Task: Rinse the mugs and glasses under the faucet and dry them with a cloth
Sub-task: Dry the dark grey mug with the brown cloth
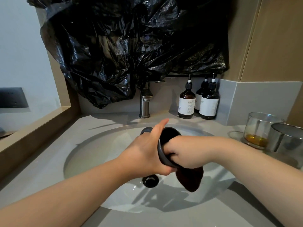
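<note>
Over the white sink basin [91, 154], my left hand [146, 149] grips a dark grey mug [162, 153] round its side, with the mug tilted and its mouth facing right. My right hand [185, 154] is pushed into the mug's mouth, its fingers hidden inside. It holds a dark brown cloth [191, 179], whose loose end hangs below the mug. The faucet [145, 102] stands behind the basin and no water is visible running. On the counter at the right stand a clear glass [260, 128] with a little amber liquid and a second glass [285, 138].
Three dark pump bottles [186, 102] stand at the back right of the counter. A black plastic bag [131, 46] covers the mirror above the faucet. The drain [150, 181] lies below the hands. A wooden ledge [32, 130] runs along the left.
</note>
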A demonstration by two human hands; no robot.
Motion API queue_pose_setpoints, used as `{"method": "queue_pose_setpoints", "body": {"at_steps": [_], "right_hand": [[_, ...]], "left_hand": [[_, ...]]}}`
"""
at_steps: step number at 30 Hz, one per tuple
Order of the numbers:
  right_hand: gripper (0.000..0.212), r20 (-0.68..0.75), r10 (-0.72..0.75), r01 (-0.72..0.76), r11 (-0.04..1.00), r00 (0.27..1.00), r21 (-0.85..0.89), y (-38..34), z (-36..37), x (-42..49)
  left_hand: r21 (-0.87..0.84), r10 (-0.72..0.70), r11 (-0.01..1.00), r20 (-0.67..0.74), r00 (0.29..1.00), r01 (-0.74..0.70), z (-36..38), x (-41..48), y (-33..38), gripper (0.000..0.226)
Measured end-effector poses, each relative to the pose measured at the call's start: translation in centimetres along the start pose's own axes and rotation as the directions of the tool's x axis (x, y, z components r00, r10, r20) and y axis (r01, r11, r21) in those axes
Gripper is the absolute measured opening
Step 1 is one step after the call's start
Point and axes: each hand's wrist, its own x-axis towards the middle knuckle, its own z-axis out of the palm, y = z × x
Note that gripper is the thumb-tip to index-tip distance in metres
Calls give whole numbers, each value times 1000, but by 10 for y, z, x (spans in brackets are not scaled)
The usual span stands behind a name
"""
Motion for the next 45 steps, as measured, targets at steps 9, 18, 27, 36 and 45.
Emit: {"method": "queue_pose_setpoints", "body": {"at_steps": [9, 18, 27, 36, 45], "right_hand": [[30, 132, -99, 104, 994, 986, -28, 11, -15, -18], [52, -281, -34, 61, 994, 959, 87, 26, -16, -17], [21, -282, -134, 49, 956, 950, -288, 13, 2, 4], [39, -670, 166, 171, 898, 724, 406, 20, -13, -8], [38, -680, 193, -9, 964, 707, 264, 17, 6, 5]], "left_hand": [[-4, -23, 1000, 25, 999, 23, -1, 5, -2, 122], [-25, -94, 995, -7, 996, 94, -7, 6, -9, 126], [-90, -146, 986, -30, 989, 143, -5, 11, -13, 126], [-215, -204, 961, -134, 970, 172, -11, 5, -9, 121], [-191, -178, 970, -118, 977, 154, -13, 4, -9, 125]]}}
